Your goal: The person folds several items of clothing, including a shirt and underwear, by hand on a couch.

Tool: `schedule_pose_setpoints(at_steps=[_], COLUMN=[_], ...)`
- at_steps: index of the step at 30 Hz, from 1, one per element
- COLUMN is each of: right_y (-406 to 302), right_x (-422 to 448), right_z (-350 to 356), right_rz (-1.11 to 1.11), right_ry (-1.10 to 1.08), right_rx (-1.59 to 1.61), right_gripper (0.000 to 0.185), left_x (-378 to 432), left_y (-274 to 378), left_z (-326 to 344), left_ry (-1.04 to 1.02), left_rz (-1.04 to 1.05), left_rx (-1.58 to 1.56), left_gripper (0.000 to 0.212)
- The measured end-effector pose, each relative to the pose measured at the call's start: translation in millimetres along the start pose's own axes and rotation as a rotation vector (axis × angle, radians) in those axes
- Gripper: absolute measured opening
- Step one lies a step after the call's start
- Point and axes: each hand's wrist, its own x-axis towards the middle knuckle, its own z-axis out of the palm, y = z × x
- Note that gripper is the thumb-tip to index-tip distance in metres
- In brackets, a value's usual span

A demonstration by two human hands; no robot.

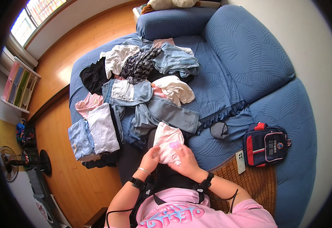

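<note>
A small pale pink garment (167,135) with a purple printed figure lies folded across my lap. My left hand (150,159) pinches its left edge between thumb and fingers. On the opposite side, my right hand (186,163) grips the lower right part and covers some of the cloth. Just beyond the garment, grey-blue jeans (174,112) spread over the sofa. To the left sit a folded white garment (103,126) and a folded light blue garment (81,139), side by side on a stack.
Loose clothes heap on the blue sofa (220,82), including a black-and-white patterned garment (139,65), a denim piece (177,58) and a cream garment (178,88). At right are a grey round item (219,130), a phone (240,162) and a backpack (265,145). A fan (44,162) stands left.
</note>
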Motion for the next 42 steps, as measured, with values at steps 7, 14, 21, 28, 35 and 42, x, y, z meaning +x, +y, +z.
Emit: schedule_pose_setpoints(at_steps=[7,14,21,28,35,42], right_y=[3,-35,-90,-138,-179,-241], right_x=[0,64,145,205,254,296], right_z=[8,-28,-42,21,86,170], right_rz=[-0.132,-0.134,0.069,0.333,0.351,0.305], right_ry=[-0.206,-0.622,-1.074,-1.112,-1.240,-1.146], right_rx=[-0.228,0.174,0.736,1.176,0.938,0.670], right_gripper=[0.034,0.015,0.024,0.027,0.030,0.027], left_x=[5,-46,-60,-87,-114,-129], left_y=[16,94,80,33,-42,-43], left_z=[-17,-46,-137,-177,-218,-293], left_ry=[-0.049,0.027,-0.446,-0.439,-0.182,0.357], left_rz=[0.283,0.667,0.125,0.137,0.116,0.188], left_rx=[0.459,0.964,-0.541,-1.197,-1.164,-1.022], left_gripper=[0.047,0.057,0.052,0.076,0.042,0.030])
